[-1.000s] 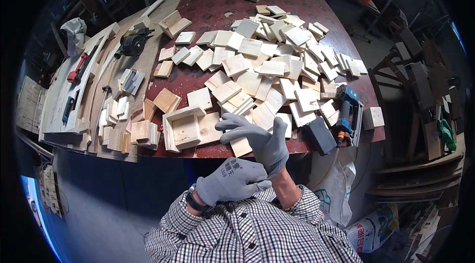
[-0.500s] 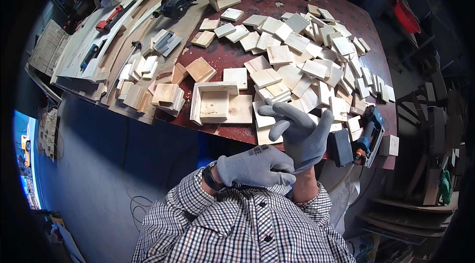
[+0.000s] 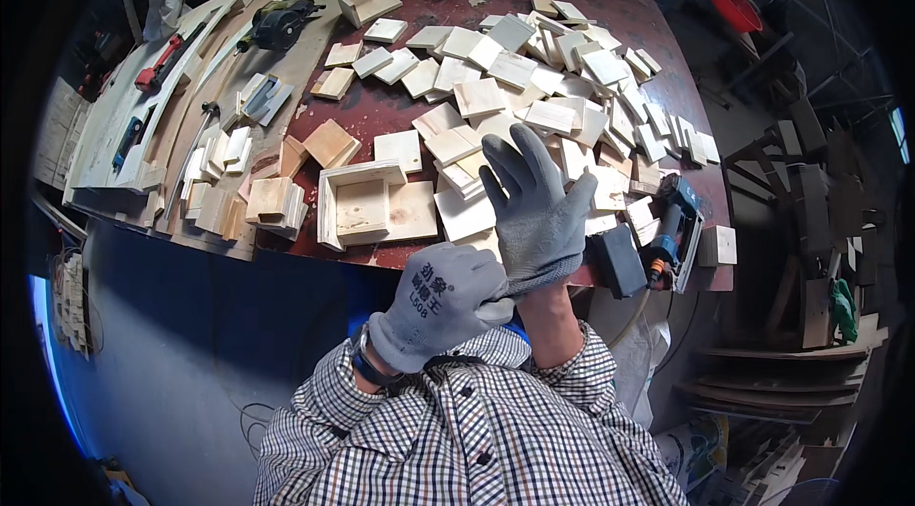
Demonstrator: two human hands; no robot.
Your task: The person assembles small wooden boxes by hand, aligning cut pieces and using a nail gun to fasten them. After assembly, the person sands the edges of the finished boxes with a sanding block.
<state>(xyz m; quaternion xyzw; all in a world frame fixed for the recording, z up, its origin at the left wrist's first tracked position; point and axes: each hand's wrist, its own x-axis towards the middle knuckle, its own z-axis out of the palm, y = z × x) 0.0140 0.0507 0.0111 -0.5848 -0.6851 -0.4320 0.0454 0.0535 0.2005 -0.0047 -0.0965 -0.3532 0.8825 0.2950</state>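
Both my hands wear grey knit work gloves, and they are together in front of my chest at the table's near edge. My left hand (image 3: 443, 301), with a dark watch on its wrist, is closed on the cuff (image 3: 548, 275) of the right glove. Its fingertips are partly hidden there. My right hand (image 3: 534, 206) is raised with its fingers spread, holding nothing. Just beyond and left of it stands a small wooden box-like piece (image 3: 327, 211), made of joined boards. Past the right hand, many loose square wooden pieces (image 3: 478, 98) lie heaped.
On the right edge of the red table (image 3: 419, 6) lies a blue nail gun (image 3: 671, 230) with a hose. A wood block (image 3: 717, 246) is beside it. At the left are a dark power tool (image 3: 276, 25), a red tool (image 3: 162, 66) and long boards (image 3: 105, 163).
My right hand has turned more upright, its fingers now pointing up and away. The left hand has shifted left with it, still at the cuff. The whole view has swung somewhat right.
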